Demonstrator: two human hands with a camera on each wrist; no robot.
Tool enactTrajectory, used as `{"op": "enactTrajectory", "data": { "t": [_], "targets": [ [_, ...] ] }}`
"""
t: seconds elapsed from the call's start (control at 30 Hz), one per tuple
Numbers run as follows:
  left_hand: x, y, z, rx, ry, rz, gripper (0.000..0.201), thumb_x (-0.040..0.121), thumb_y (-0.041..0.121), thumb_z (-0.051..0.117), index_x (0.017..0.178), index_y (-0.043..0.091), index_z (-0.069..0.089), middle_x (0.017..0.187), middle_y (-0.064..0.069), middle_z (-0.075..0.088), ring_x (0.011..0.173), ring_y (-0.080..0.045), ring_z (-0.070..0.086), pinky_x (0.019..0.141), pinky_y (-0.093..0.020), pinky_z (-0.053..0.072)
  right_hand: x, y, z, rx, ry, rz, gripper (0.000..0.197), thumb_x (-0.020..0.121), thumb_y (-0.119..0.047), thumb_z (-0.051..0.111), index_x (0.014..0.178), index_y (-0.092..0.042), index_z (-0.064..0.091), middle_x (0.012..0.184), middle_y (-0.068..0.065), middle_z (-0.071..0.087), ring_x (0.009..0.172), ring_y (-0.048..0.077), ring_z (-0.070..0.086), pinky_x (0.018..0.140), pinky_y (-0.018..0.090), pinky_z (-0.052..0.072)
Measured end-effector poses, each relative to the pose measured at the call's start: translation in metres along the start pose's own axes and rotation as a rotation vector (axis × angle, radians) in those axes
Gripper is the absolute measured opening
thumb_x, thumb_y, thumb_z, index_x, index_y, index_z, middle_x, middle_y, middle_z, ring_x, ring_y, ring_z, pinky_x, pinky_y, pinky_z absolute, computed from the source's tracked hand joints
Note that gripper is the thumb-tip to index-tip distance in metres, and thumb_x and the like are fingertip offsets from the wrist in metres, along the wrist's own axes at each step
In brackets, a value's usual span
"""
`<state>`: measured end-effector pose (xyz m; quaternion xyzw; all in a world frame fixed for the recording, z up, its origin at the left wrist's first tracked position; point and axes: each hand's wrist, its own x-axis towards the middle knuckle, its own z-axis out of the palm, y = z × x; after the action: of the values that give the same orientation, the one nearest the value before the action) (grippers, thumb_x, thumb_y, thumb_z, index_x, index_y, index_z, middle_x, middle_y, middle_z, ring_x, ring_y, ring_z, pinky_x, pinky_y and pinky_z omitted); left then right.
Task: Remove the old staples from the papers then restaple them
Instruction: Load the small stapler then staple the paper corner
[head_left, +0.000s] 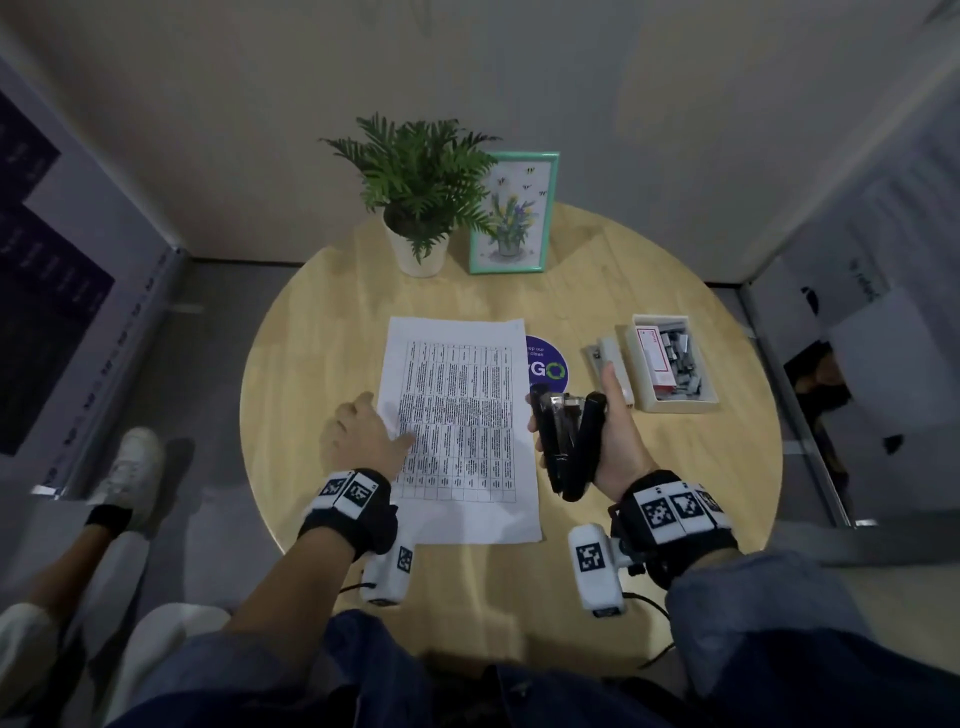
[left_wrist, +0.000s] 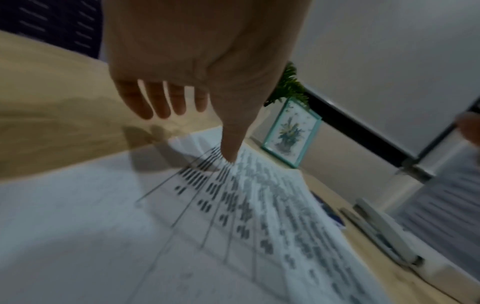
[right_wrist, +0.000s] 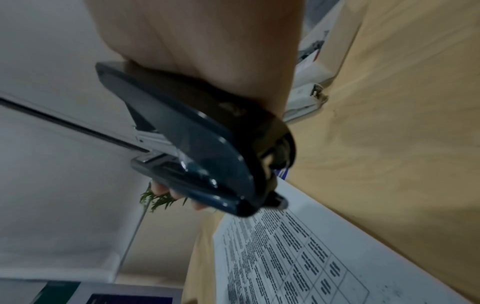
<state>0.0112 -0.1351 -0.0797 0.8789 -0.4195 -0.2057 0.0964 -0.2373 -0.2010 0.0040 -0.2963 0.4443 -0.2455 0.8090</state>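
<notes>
Two hands over a round wooden desk (head_left: 322, 332), papers (head_left: 462, 431) flat at centre, left hand (head_left: 363, 431) resting its relaxed fingers on their edge, right hand (head_left: 618, 441) clamped on an opened black stapler (head_left: 569, 441), plant (head_left: 421, 182), framed picture (head_left: 514, 213), staple tray (head_left: 670, 364), grey walls around.

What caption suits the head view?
Right hand holds opened black stapler; left hand rests on printed papers.

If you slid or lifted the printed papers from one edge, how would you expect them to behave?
The papers look thin and flat on the table, so they would probably droop if lifted by one edge. On smooth wood they may slide easily; the left hand resting on them likely steadies them. The far corner seems lifted in the left wrist view, so sheets might fan apart.
</notes>
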Motion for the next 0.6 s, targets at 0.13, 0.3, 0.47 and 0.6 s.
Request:
{"op": "enactTrajectory", "data": {
  "t": [0.13, 0.3, 0.47, 0.6],
  "targets": [
    [-0.019, 0.046, -0.035, -0.504, -0.049, 0.394, 0.026, 0.089, 0.035, 0.055, 0.113, 0.025, 0.058, 0.119, 0.004, 0.057, 0.118, -0.022, 0.049, 0.101, -0.045, 0.04, -0.007, -0.006, 0.012, -0.078, -0.038, -0.026, 0.095, 0.083, -0.075, 0.012, 0.115, 0.002, 0.058, 0.077, 0.012, 0.067, 0.058, 0.023, 0.058, 0.06, 0.033, 0.046],
    [-0.057, 0.108, -0.072, -0.584, -0.072, 0.775, 0.026, 0.084, 0.034, 0.065, 0.109, 0.03, 0.064, 0.118, 0.009, 0.052, 0.121, -0.01, 0.034, 0.104, -0.014, 0.022, -0.015, -0.012, 0.028, -0.096, -0.045, -0.089, 0.086, 0.085, -0.072, 0.015, 0.095, -0.004, 0.067, 0.072, 0.012, 0.064, 0.059, 0.023, 0.057, 0.059, 0.033, 0.045],
    [-0.059, 0.123, -0.077, -0.29, 0.049, 0.979, 0.031, 0.078, 0.046, 0.062, 0.103, 0.029, 0.07, 0.119, 0.007, 0.055, 0.12, -0.016, 0.032, 0.104, -0.037, 0.028, -0.018, -0.017, 0.033, -0.071, -0.056, -0.128, 0.082, 0.087, -0.069, 0.017, 0.103, -0.003, 0.062, 0.08, 0.011, 0.062, 0.059, 0.02, 0.058, 0.056, 0.031, 0.047],
    [-0.058, 0.125, -0.08, -0.272, 0.019, 1.003, 0.032, 0.077, 0.044, 0.063, 0.103, 0.026, 0.071, 0.113, 0.006, 0.059, 0.118, -0.019, 0.037, 0.1, -0.036, 0.031, -0.022, -0.019, 0.032, -0.101, -0.038, -0.101, 0.082, 0.087, -0.07, 0.017, 0.096, -0.005, 0.065, 0.069, 0.008, 0.065, 0.058, 0.02, 0.059, 0.056, 0.03, 0.048]
  ]
}}
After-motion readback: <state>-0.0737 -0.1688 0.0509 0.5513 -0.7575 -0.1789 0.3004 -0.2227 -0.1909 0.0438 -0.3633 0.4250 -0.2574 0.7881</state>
